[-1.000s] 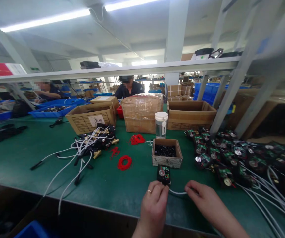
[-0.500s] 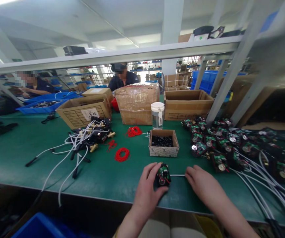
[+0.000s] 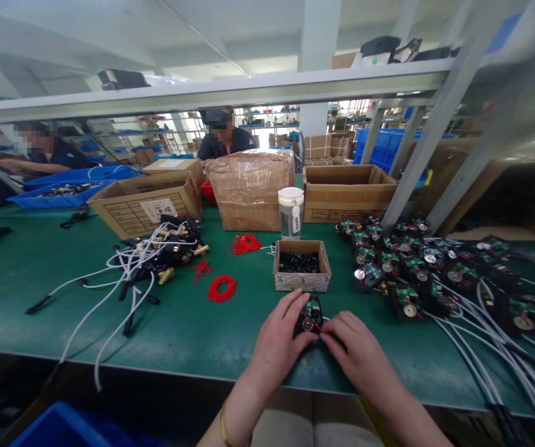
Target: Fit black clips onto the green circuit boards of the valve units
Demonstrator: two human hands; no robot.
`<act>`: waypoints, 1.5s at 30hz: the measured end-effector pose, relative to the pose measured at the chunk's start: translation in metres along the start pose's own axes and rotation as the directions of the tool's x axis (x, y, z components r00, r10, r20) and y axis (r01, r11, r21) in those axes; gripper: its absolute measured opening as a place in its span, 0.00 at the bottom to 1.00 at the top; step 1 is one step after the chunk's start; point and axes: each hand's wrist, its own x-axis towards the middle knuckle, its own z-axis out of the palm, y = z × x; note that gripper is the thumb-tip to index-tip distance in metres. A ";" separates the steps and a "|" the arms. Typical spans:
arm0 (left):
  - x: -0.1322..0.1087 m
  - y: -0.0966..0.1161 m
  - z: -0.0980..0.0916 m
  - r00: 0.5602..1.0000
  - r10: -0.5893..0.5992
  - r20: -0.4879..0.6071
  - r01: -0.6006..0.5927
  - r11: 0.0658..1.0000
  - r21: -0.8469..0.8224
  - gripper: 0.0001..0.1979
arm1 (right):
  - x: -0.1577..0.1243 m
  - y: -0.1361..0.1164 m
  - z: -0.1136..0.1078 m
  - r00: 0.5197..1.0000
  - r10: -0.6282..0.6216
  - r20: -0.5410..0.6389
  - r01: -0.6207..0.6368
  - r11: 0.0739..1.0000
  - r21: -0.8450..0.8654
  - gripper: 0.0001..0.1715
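Note:
My left hand [image 3: 282,335] is wrapped round the left side of a small black unit [image 3: 311,315] with a green circuit board and a round metal disc. My right hand [image 3: 353,347] pinches at the unit's right edge, where a short bit of white cable shows; what exactly its fingertips hold is too small to tell. Just beyond the hands stands a small carton [image 3: 302,282] of black parts. To the right lies a heap of similar circuit-board units [image 3: 407,267] with white cables [image 3: 476,347].
Red wire coils [image 3: 222,288] lie left of the small carton, and a pile of cabled black parts [image 3: 169,245] lies further left. Behind are a lidded cup [image 3: 290,214], a wrapped box [image 3: 248,192] and an open carton [image 3: 348,195]. Two people sit across the table.
My right hand has moved left along the white cable to the unit's edge. The view has shifted slightly, and my left hand still holds the unit.

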 end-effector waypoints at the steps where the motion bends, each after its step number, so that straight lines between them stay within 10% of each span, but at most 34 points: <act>1: 0.000 0.000 0.001 1.000 0.009 0.003 -0.009 1.000 0.020 0.39 | 0.000 -0.001 0.003 1.000 -0.013 -0.017 0.013 1.000 0.012 0.13; 19: -0.002 -0.001 -0.011 0.991 0.128 0.048 -0.132 0.987 0.092 0.37 | 0.006 0.008 0.007 0.987 -0.116 -0.114 0.124 0.990 0.065 0.21; 24: 0.003 -0.034 -0.060 0.958 -0.131 -0.253 0.228 0.885 0.406 0.18 | -0.004 0.015 -0.002 0.969 0.020 -0.247 -0.012 0.999 0.032 0.22; 30: 0.037 -0.063 -0.128 0.992 -0.123 -0.005 0.094 0.732 0.675 0.12 | -0.009 0.017 0.003 0.958 0.132 -0.254 -0.113 0.990 0.085 0.22; 37: 0.055 -0.074 -0.125 0.982 -0.101 0.161 -0.041 0.713 0.700 0.11 | -0.014 0.020 0.010 0.960 0.150 -0.237 -0.127 0.986 0.112 0.17; 45: 0.047 -0.069 -0.143 0.991 -0.131 0.029 0.090 0.810 0.580 0.07 | -0.015 0.022 0.011 0.962 0.140 -0.235 -0.115 0.986 0.120 0.16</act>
